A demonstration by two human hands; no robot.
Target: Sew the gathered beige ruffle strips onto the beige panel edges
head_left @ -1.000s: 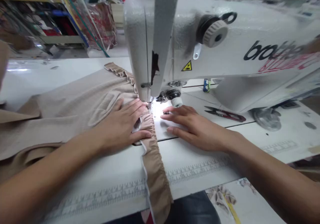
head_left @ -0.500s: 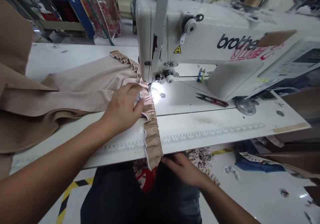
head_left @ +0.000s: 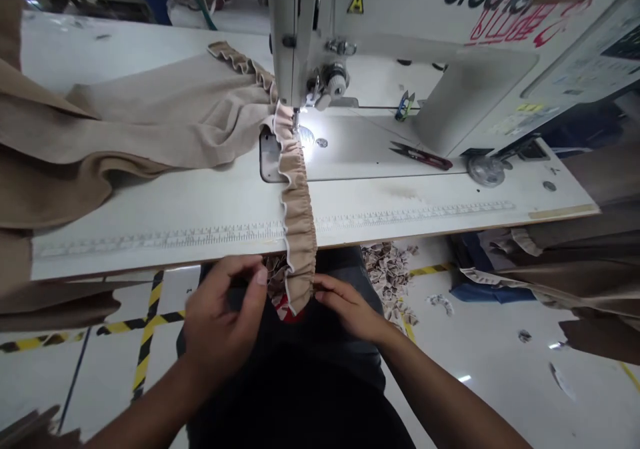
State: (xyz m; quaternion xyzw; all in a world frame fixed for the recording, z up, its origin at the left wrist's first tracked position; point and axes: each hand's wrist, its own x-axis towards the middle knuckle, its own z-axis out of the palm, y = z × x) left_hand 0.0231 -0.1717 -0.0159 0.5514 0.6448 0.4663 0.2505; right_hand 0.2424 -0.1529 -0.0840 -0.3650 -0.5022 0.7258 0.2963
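A tan gathered ruffle strip (head_left: 299,225) with a pale edge runs from under the sewing machine's presser foot (head_left: 295,121) down over the table's front edge. Its upper part lies along a large tan fabric piece (head_left: 200,125) spread to the left. My right hand (head_left: 347,305) pinches the strip's right edge near its lower end, below the tabletop. Left of the strip, my left hand (head_left: 223,312) hovers in front of the table edge, thumb and forefinger slightly apart, with nothing visible between them. The needle area is lit and partly hidden by the machine head.
Thread snips (head_left: 421,156) lie on the table right of the needle, with a smaller green-and-blue pair (head_left: 405,105) behind. A printed ruler (head_left: 400,215) runs along the front edge. Heaped ruffle strips (head_left: 387,272) hang or lie below, right of my lap. Brown fabric (head_left: 560,262) hangs at far right.
My left hand has left the fabric beside the needle and come down toward me, below the table edge. My right hand stays at the strip's lower end. The view has tilted downward.
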